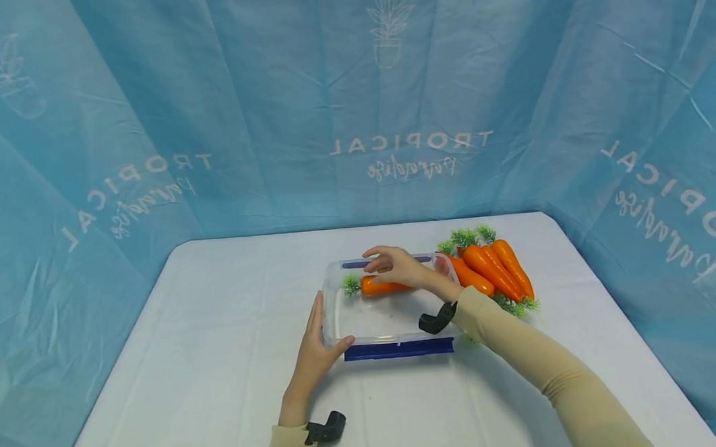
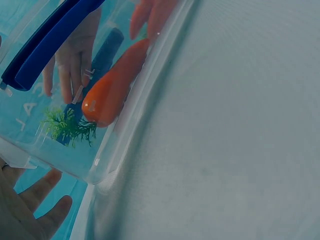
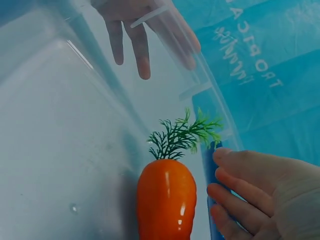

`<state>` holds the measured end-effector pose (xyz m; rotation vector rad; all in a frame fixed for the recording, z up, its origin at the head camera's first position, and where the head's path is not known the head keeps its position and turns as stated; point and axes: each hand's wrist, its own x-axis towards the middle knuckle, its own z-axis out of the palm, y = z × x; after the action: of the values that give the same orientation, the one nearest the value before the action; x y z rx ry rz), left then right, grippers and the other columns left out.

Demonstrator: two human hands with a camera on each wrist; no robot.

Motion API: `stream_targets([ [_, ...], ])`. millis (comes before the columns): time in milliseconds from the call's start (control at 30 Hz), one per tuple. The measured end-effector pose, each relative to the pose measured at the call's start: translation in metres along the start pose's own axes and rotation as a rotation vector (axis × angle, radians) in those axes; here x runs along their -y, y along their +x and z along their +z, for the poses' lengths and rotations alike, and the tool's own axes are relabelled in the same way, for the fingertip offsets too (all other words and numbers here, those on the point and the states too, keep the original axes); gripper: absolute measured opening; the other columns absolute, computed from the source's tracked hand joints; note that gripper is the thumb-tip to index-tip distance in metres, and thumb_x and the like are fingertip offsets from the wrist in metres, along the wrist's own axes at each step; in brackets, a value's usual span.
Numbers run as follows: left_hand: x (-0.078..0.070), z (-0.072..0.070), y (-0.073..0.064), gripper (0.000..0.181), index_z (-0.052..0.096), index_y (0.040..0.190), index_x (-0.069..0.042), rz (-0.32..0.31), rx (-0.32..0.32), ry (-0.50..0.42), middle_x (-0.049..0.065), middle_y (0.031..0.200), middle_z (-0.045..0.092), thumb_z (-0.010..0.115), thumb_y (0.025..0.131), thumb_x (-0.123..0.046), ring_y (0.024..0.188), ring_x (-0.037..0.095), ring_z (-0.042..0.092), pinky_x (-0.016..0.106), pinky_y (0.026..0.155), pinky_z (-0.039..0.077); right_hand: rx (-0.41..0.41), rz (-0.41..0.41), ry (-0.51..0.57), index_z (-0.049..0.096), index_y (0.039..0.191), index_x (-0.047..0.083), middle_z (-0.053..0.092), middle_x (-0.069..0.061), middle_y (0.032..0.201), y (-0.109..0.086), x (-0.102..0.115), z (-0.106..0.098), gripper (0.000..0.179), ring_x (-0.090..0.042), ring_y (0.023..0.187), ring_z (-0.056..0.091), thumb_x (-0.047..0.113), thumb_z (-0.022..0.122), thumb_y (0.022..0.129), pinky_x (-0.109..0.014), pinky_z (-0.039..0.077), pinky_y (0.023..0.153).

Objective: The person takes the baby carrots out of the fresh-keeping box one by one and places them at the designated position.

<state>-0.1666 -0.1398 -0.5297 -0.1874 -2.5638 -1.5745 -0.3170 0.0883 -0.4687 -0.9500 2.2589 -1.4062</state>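
A clear plastic container (image 1: 363,323) with blue side latches stands on the table, and one orange toy carrot (image 1: 370,287) with a green leafy top lies inside it. My right hand (image 1: 397,267) is over the container's far part; in the right wrist view, its loosely bent fingers (image 3: 232,200) are beside the carrot (image 3: 167,200), with a gap between. Along the container's left side rests my left hand (image 1: 317,347), fingers straight and thumb at the near left corner. Through the clear wall, the left wrist view shows the carrot (image 2: 112,87) and the right hand (image 2: 75,60).
Several more orange carrots (image 1: 497,270) lie piled against the container's right side, their leafy tops pointing both ways. A blue latch (image 1: 399,349) hangs outward at the front. White cloth covers the table (image 1: 218,339); a blue printed curtain (image 1: 267,120) surrounds it.
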Motion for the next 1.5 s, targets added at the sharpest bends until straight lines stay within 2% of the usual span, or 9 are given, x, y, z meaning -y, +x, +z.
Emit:
stream_targets([
  [233,-0.001,0.001,0.0,0.102,0.005,0.155,-0.026,0.009,0.0,-0.008,0.005,0.162,0.009,0.074,0.079,-0.028,0.149,0.031,0.013,0.058,0.117,0.017,0.121,-0.014,-0.085,0.036,0.146,0.005,0.057,-0.027,0.129,-0.001,-0.006,0.001,0.07,-0.035,0.121,0.057,-0.004,0.066,0.084,-0.045,0.047,0.101],
  [367,0.0,0.0,0.001,0.104,0.005,0.155,-0.024,0.032,-0.005,-0.007,0.009,0.162,0.01,0.075,0.078,-0.026,0.148,0.035,0.015,0.06,0.115,0.02,0.175,-0.042,-0.14,0.024,0.152,0.013,0.056,-0.027,0.131,-0.001,-0.013,0.001,0.081,-0.031,0.122,0.057,-0.001,0.067,0.085,-0.045,0.048,0.101],
  [500,0.0,0.0,0.001,0.104,0.005,0.155,-0.023,0.038,-0.003,-0.012,0.01,0.162,0.01,0.075,0.078,-0.026,0.147,0.036,0.016,0.062,0.114,0.02,0.218,-0.043,-0.149,0.014,0.154,0.019,0.057,-0.026,0.129,-0.004,-0.014,0.002,0.092,-0.029,0.119,0.058,0.001,0.07,0.083,-0.045,0.048,0.101],
  [633,0.001,0.001,0.0,0.102,0.004,0.155,-0.026,0.018,0.0,-0.021,0.007,0.162,0.009,0.074,0.079,-0.025,0.148,0.033,0.014,0.061,0.116,0.017,0.246,-0.007,-0.127,0.009,0.154,0.016,0.057,-0.025,0.127,-0.005,-0.011,0.005,0.098,-0.032,0.115,0.059,0.001,0.072,0.081,-0.045,0.049,0.1],
  [833,0.0,0.001,0.001,0.102,0.003,0.155,-0.025,0.02,0.007,-0.029,0.007,0.162,0.008,0.073,0.08,-0.024,0.148,0.033,0.013,0.06,0.116,0.017,0.241,0.016,-0.141,0.023,0.149,0.018,0.058,-0.022,0.126,-0.003,-0.011,0.005,0.084,-0.031,0.111,0.061,-0.002,0.07,0.082,-0.043,0.051,0.098],
  [1000,0.001,0.002,0.002,0.103,0.003,0.155,-0.025,0.031,0.007,-0.029,0.008,0.162,0.008,0.073,0.08,-0.024,0.148,0.034,0.013,0.06,0.116,0.017,0.271,0.062,-0.187,0.036,0.137,0.006,0.061,-0.017,0.123,-0.004,-0.007,0.007,0.066,-0.027,0.111,0.061,-0.001,0.071,0.081,-0.037,0.051,0.098],
  [1267,0.0,0.0,0.003,0.105,0.004,0.155,-0.022,0.053,0.004,-0.037,0.01,0.162,0.01,0.075,0.077,-0.025,0.148,0.035,0.015,0.06,0.116,0.018,0.305,0.124,-0.218,0.046,0.128,0.003,0.063,-0.014,0.121,-0.005,-0.006,0.007,0.058,-0.026,0.111,0.06,0.004,0.076,0.078,-0.037,0.048,0.102],
  [1500,0.002,0.0,0.003,0.106,0.004,0.155,-0.022,0.038,0.013,-0.046,0.008,0.162,0.009,0.076,0.077,-0.023,0.148,0.032,0.014,0.058,0.117,0.017,0.363,0.125,-0.277,0.06,0.119,0.005,0.065,-0.011,0.12,-0.006,-0.007,0.005,0.047,-0.024,0.111,0.059,0.006,0.077,0.075,-0.038,0.048,0.102],
])
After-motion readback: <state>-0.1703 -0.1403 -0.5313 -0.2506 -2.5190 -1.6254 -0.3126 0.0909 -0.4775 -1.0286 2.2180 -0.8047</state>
